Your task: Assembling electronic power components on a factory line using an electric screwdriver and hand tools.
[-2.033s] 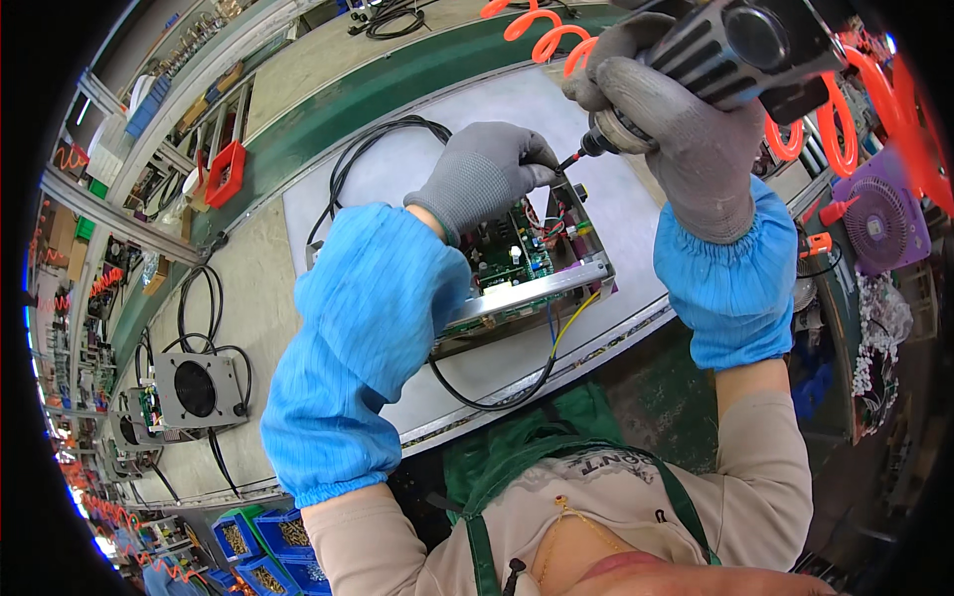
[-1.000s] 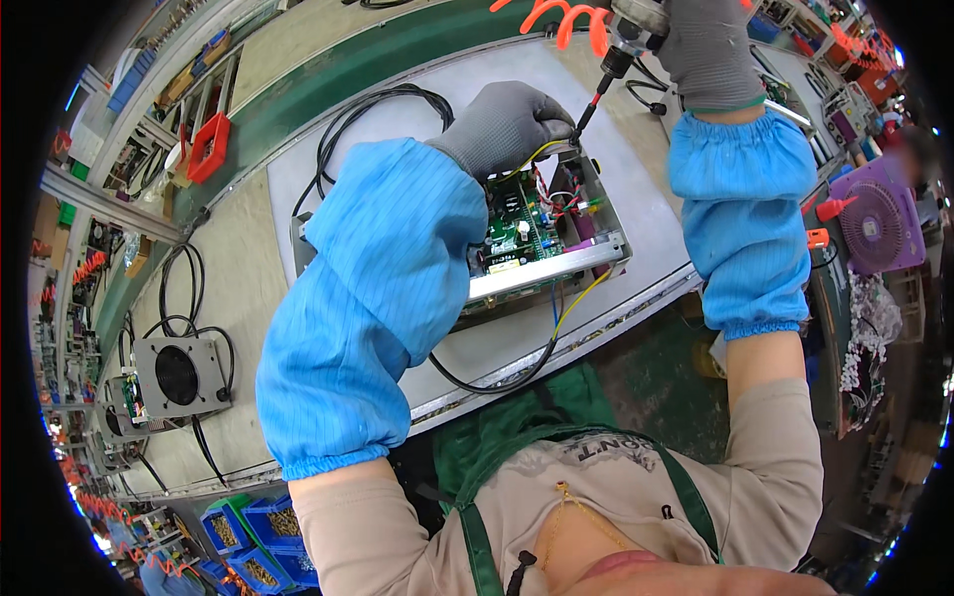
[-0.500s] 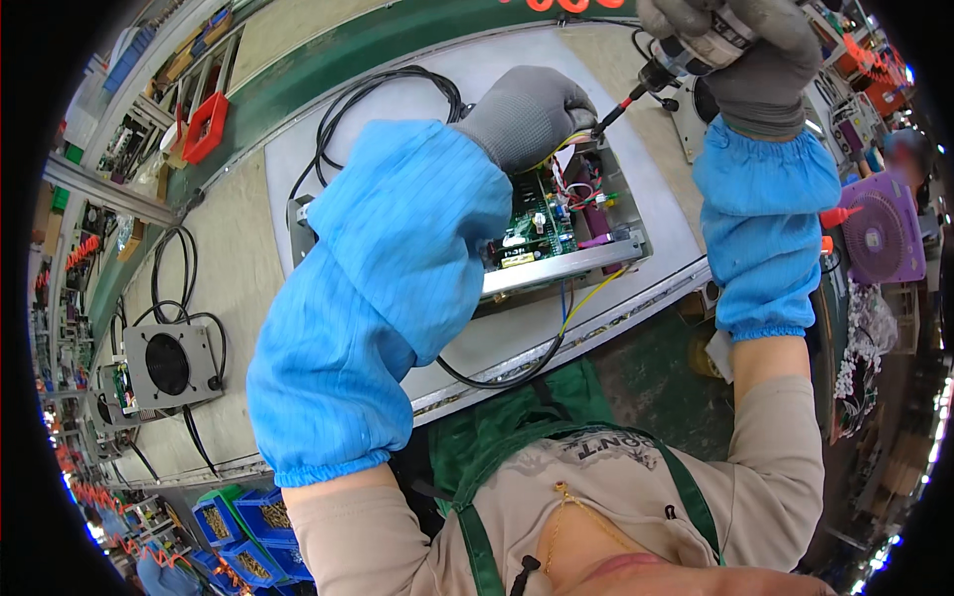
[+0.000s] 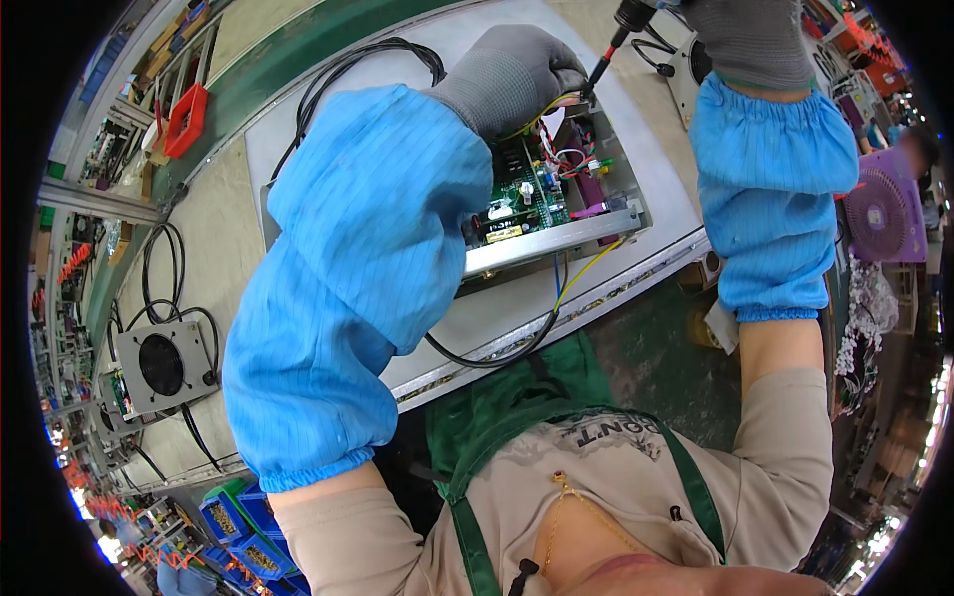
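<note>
The desk (image 4: 214, 230) and the case (image 4: 556, 244) on it sit higher in view than half a second ago. The case lies open side up, its long axis running left to right, the right end angled slightly away from the person. The left sleeve (image 4: 348, 219) hides its left part, and the fan box (image 4: 196, 344) sits well apart to its left.

The left hand (image 4: 512, 79) stays at the case's far side, its fingers bent and closed on the yellow wire (image 4: 544, 112) at the far right corner; most of the case lies nearer the person than those fingers. The right hand (image 4: 750, 45) is beyond the case's right end, higher than before; the upper edge cuts it off, so I cannot tell what its fingers do. Beside it, the driver (image 4: 633, 16) now shows only its front end and stands steeper. The green board (image 4: 546, 199) shows inside the case. The bit (image 4: 607, 57) slants down leftward to the case's far right corner.
</note>
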`<state>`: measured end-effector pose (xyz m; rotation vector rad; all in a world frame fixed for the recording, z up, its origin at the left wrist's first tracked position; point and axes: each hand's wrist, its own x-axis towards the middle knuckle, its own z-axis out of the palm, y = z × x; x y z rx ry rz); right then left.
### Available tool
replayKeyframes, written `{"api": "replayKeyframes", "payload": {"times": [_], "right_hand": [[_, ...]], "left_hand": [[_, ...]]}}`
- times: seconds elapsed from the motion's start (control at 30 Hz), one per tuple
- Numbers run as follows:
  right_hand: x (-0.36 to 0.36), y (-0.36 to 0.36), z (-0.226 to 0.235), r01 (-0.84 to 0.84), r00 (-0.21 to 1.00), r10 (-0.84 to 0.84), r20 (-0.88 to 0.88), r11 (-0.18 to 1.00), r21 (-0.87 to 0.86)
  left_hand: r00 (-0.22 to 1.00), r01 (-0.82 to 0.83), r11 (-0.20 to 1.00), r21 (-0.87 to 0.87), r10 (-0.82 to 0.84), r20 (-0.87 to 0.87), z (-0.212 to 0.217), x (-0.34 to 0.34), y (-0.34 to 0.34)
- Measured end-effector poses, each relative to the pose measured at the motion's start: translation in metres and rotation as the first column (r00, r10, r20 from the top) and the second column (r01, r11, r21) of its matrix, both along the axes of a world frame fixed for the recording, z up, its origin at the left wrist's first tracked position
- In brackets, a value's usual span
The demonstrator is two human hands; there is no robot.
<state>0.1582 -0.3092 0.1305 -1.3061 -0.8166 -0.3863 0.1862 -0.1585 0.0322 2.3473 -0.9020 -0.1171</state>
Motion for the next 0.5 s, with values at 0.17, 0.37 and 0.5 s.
{"api": "replayKeyframes", "payload": {"times": [0.17, 0.37, 0.5], "right_hand": [[-0.008, 0.007, 0.007, 0.007, 0.994, -0.002, -0.108, 0.999, 0.052], [-0.004, 0.005, 0.01, -0.071, 0.991, 0.075, -0.115, 0.997, 0.035], [-0.003, 0.01, 0.009, 0.04, 0.992, -0.047, -0.12, 0.997, -0.058]], "left_hand": [[0.998, -0.02, 0.999, -0.046, 0.017, -0.065, -0.003, 0.0, 0.004], [0.998, -0.006, 0.999, -0.053, 0.003, -0.058, -0.006, 0.002, 0.002], [0.999, -0.01, 1.0, 0.01, 0.01, -0.035, -0.002, 0.0, 0.0]]}}
